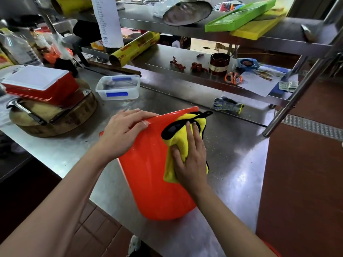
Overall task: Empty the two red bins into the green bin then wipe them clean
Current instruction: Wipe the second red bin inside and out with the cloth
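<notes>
Far left, on the steel counter [61, 154]: a round wooden chopping block [55, 117] carrying a red box with a white lid [39, 84], which sits tilted; a dark-handled utensil [24, 110] lies across the block. Just right of it: a clear plastic container [118, 88] marked with blue tape. On the lower shelf behind: a yellow roll of wrap [134, 49], a hanging paper list [107, 19], red scraps, a dark round tin [219, 64], orange-handled scissors [233, 77] and loose papers. Upper shelf: a foil-covered item [183, 12], then green and yellow flat boards [241, 15]. Centre of the counter: one red bin [148, 173], lying tilted on its side, its bottom end reaching past the near counter edge. Left hand [124, 130]: fingers curled over the bin's upper edge, thumb on the near side, gripping it. Right hand [189, 154]: fingers laid fairly flat, pressing a yellow cloth [178, 140] with black trim against the bin's outer wall, the thumb tucked into a fold of the cloth. Beyond the bin: a grey work glove [227, 105] on the counter. Bottom right corner: a sliver of another red rim [271, 247], too little shown to identify.
</notes>
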`<action>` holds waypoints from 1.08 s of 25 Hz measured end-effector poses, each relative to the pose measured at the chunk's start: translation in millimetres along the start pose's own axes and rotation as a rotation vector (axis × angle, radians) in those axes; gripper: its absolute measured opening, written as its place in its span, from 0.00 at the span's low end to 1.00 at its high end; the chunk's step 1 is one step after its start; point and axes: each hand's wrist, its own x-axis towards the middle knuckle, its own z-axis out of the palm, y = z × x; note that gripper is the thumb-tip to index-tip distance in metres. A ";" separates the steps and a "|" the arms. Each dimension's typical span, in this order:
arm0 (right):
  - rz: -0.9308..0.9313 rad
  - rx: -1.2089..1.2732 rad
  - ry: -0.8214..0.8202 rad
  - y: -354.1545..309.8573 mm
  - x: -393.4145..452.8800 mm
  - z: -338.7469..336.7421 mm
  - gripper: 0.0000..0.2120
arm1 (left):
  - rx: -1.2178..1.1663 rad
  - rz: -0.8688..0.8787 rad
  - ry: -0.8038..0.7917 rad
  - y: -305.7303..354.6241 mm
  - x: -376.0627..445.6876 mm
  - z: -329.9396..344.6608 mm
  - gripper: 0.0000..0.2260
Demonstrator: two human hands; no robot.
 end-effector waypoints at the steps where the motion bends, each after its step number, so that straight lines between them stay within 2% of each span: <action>1: -0.003 -0.005 0.012 -4.0 4.4 2.0 0.34 | -0.022 -0.013 -0.011 2.9 -0.9 -2.1 0.16; 5: -0.039 -0.004 0.019 -8.4 -4.8 5.4 0.34 | -0.131 -0.109 -0.035 12.3 -1.1 -12.9 0.12; 7: -0.066 -0.034 0.007 -10.7 -11.9 8.0 0.34 | -0.079 -0.152 -0.008 18.5 8.8 -12.4 0.09; 10: -0.110 -0.048 -0.004 -17.0 -22.9 13.4 0.34 | 0.190 -0.210 -0.057 31.4 27.3 -2.7 0.21; 11: -0.123 -0.050 -0.014 -17.3 -26.3 15.1 0.34 | 0.247 -0.237 -0.078 32.1 31.8 2.1 0.21; 13: -0.140 -0.057 -0.030 -15.0 -32.0 17.7 0.34 | 0.214 -0.270 -0.132 29.8 35.3 7.2 0.19; 15: -0.132 -0.050 -0.025 -11.6 -34.0 18.1 0.33 | 0.146 -0.258 -0.203 30.1 32.6 5.6 0.21; 18: -0.112 -0.039 -0.024 -11.5 -27.8 16.6 0.33 | 0.187 -0.196 -0.246 30.1 26.8 3.1 0.20; 23: -0.118 -0.028 -0.029 -18.5 -2.8 17.2 0.33 | 0.304 0.052 -0.134 24.8 15.5 1.8 0.23; 27: -0.150 -0.040 -0.044 -19.4 -3.5 21.7 0.34 | 0.294 0.035 -0.101 12.1 14.1 -3.4 0.21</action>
